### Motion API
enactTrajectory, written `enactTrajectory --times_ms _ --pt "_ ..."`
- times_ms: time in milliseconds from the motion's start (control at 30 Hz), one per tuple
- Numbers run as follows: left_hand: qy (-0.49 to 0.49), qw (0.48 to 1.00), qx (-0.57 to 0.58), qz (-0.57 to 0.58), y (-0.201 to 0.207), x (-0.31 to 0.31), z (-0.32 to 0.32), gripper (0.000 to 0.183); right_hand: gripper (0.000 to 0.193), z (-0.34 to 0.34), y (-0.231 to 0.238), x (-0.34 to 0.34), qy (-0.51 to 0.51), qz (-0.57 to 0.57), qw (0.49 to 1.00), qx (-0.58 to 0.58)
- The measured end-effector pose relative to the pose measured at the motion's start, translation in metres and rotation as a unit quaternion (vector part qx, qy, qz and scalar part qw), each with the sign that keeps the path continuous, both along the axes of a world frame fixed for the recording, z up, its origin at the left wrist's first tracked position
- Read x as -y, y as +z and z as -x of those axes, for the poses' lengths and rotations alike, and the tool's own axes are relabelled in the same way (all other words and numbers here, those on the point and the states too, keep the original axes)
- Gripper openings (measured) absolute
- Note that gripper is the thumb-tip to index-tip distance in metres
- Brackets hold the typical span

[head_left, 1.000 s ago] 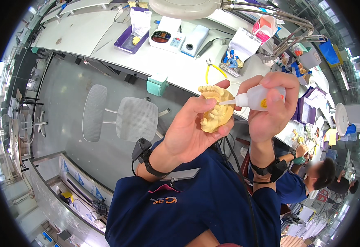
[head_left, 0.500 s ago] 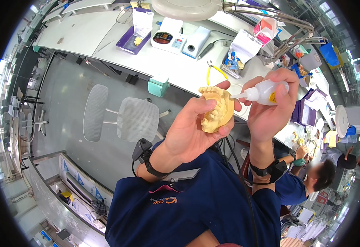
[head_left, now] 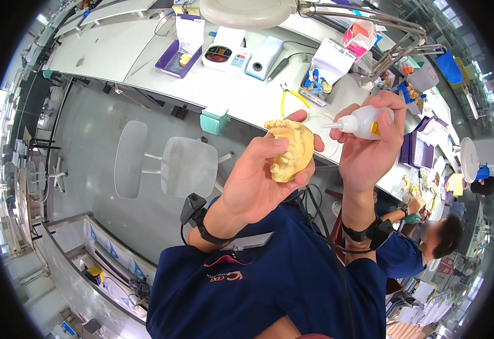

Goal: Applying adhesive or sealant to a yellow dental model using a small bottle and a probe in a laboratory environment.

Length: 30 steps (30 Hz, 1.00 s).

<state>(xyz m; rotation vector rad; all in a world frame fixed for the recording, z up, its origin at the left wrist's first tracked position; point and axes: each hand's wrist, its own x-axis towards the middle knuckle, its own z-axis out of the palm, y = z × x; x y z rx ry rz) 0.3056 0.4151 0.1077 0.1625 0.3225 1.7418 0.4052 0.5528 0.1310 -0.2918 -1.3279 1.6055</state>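
Observation:
A yellow plaster dental model (head_left: 296, 148) with a row of teeth is gripped in my left hand (head_left: 252, 175), thumb across its inner side and fingers behind it. My right hand (head_left: 371, 152) is wrapped around a small white squeeze bottle (head_left: 360, 123) with a thin clear nozzle and a yellow label. The bottle lies sideways, its nozzle tip pointing left at the model, a small gap apart from it. Both hands are held up in front of the bench edge.
On the white bench (head_left: 224, 87) lie yellow-handled pliers (head_left: 294, 99), a purple tray (head_left: 173, 63), a white device (head_left: 224, 55) and a box of blue and tan pieces (head_left: 317, 85). A lamp arm (head_left: 394, 56) reaches over. A chair (head_left: 187, 166) stands left; a co-worker (head_left: 399, 254) sits right.
The bottle's nozzle has drawn away from the model's edge, opening a gap. My left hand has shifted slightly left with the model.

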Motion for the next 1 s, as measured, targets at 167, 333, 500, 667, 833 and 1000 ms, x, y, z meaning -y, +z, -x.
enactTrajectory --times_ms 167,333,500,667,833,1000 --pt "-0.001 1.000 0.003 -0.004 -0.003 0.000 0.000 0.060 0.026 0.001 0.002 0.002 0.002 -0.002 1.000 0.000" --pt "0.013 0.999 -0.046 -0.006 -0.006 0.002 -0.001 0.067 0.027 -0.001 0.000 0.000 -0.016 -0.003 1.000 0.003" --pt "0.061 0.981 -0.181 0.027 0.001 0.002 0.000 0.080 0.027 -0.001 0.001 -0.002 -0.044 0.034 0.998 0.022" --pt "0.145 0.945 -0.295 0.009 -0.002 0.003 -0.002 0.096 0.026 -0.009 -0.008 -0.009 -0.034 0.044 0.998 0.032" --pt "0.253 0.851 -0.460 0.019 -0.013 -0.002 -0.003 0.102 0.024 -0.014 -0.019 -0.018 -0.050 0.087 0.995 0.004" --pt "0.284 0.801 -0.527 0.022 -0.019 0.001 -0.005 0.107 0.025 -0.022 -0.029 -0.026 -0.064 0.114 0.991 0.000"
